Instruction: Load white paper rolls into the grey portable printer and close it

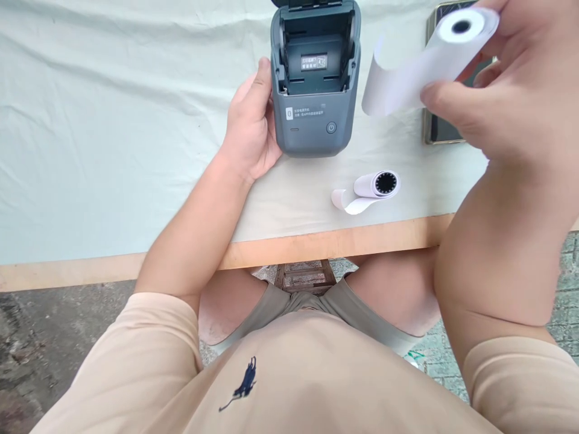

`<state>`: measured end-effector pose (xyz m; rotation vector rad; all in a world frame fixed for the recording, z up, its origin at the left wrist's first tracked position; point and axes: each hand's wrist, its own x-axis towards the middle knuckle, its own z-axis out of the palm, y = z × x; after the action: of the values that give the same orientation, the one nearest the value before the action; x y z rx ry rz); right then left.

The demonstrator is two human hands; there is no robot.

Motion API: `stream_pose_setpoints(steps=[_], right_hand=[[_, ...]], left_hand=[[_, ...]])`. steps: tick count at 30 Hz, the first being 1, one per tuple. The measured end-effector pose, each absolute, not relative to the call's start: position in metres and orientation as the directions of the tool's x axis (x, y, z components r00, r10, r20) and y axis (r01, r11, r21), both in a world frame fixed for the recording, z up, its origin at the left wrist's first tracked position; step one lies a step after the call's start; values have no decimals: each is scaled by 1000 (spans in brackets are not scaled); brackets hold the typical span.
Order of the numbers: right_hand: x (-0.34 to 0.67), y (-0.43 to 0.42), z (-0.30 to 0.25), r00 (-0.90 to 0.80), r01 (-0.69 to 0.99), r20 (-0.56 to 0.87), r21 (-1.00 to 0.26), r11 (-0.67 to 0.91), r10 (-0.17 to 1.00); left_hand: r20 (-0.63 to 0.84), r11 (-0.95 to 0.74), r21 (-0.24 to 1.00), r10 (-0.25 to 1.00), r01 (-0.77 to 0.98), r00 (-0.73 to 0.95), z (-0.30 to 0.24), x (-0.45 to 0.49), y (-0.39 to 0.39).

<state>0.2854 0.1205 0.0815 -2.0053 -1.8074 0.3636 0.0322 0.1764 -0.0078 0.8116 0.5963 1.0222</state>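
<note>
A dark grey label printer (312,117) with its lid raised stands at the top middle, its paper bay bare inside. My left hand (253,126) is closed around the printer's left side, the thumb along its edge and the other fingers hidden behind or under it. Up at the right, my right hand (506,84) grips a white paper roll (441,57) between thumb and fingers. A loose strip of paper curls off that roll towards the printer. Below the printer lies a smaller paper roll (366,185) with a black core, its end partly unrolled.
Under my right hand lies a dark phone-like device (446,129) with a gold edge, partly covered. A pale cloth (113,150) covers the table, whose wooden front edge (335,244) runs across just before my lap.
</note>
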Motion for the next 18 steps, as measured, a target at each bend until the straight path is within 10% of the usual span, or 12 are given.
stream_pose_setpoints(steps=[18], right_hand=[[298, 104, 67, -15, 876, 288, -458, 151, 958]], left_hand=[[-92, 307, 826, 901, -472, 424, -8, 31, 177]])
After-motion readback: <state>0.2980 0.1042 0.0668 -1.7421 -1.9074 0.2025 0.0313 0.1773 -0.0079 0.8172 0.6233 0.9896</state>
